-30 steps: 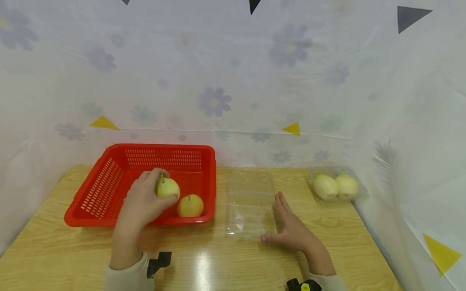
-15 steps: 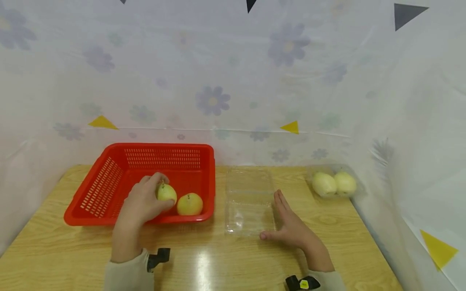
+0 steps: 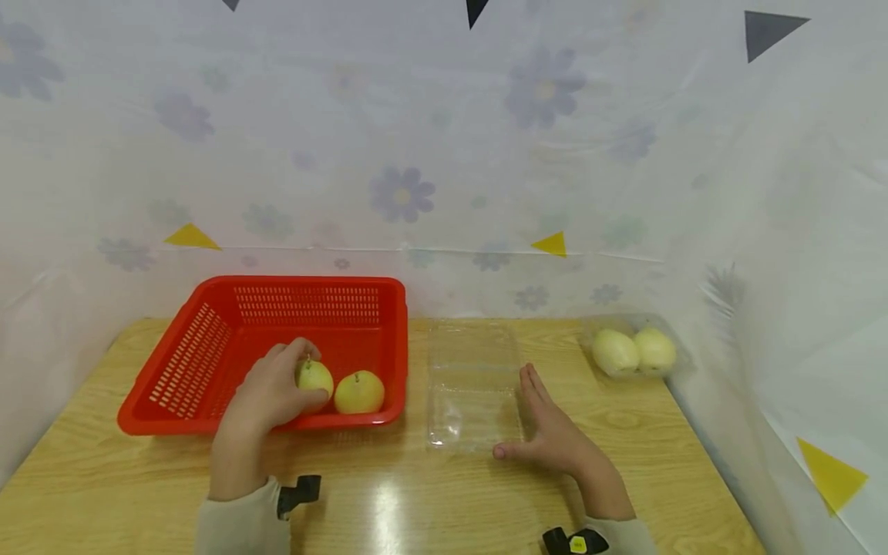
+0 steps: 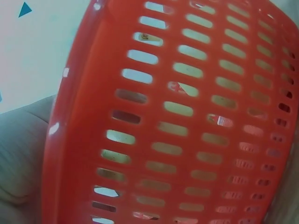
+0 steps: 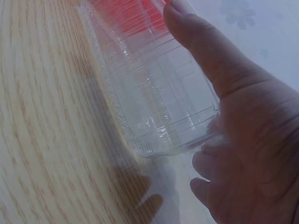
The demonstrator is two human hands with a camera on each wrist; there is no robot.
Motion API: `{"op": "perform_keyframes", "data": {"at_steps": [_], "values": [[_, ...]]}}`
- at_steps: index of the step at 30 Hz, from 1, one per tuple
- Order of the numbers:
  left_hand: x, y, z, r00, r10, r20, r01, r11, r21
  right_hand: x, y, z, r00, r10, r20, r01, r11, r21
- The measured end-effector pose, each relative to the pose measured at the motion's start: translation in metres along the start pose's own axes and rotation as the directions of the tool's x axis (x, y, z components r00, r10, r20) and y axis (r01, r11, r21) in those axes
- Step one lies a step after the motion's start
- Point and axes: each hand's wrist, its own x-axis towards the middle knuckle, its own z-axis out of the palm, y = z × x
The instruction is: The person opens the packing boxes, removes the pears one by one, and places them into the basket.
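Inside the red plastic basket (image 3: 208, 425), my left hand (image 3: 267, 393) grips a round yellow-green pear (image 3: 316, 376), thumb on its near side and fingers behind it. Another yellow pear (image 3: 359, 392) rests just to its right, in the basket's near right corner. In the left wrist view the slotted basket wall (image 4: 88, 93) hides most of the hand and the fruit. My right hand (image 3: 558, 439) lies with straight fingers and spread thumb at the near right corner of a clear plastic box (image 3: 472, 420). The right wrist view has the thumb (image 5: 205, 44) right at the box's rim.
At the back right stands a second clear container (image 3: 627, 373) with two pale pears (image 3: 615, 352) in it. The wooden table (image 3: 347, 493) meets a flowered sheet (image 3: 402, 139) behind and at the right.
My left hand has lowered the pear toward the basket floor, slightly left, beside the other pear. My right hand stays at the clear box. The head view has shifted a little.
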Motion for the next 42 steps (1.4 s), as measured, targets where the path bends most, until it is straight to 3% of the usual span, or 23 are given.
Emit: {"op": "perform_keyframes", "data": {"at_steps": [15, 35, 39, 42], "values": [[0.002, -0.005, 0.005, 0.998, 0.003, 0.068, -0.001, 1.0, -0.028, 0.001, 0.002, 0.002, 1.0, 0.004, -0.001, -0.004, 1.0, 0.003], [0.001, -0.007, 0.001, 0.989, -0.056, 0.14, 0.063, 0.997, -0.051, 0.0, -0.001, 0.001, 1.0, 0.018, 0.008, -0.018, 1.0, 0.015], [-0.001, -0.003, -0.003, 0.992, -0.051, 0.115, 0.056, 0.998, -0.034, 0.0, -0.002, 0.001, 1.0, 0.016, 0.01, -0.016, 1.0, 0.021], [-0.007, 0.006, -0.009, 0.999, -0.026, 0.044, 0.025, 1.0, 0.017, 0.0, -0.002, 0.0, 1.0, 0.015, 0.013, -0.016, 0.999, 0.028]]}}
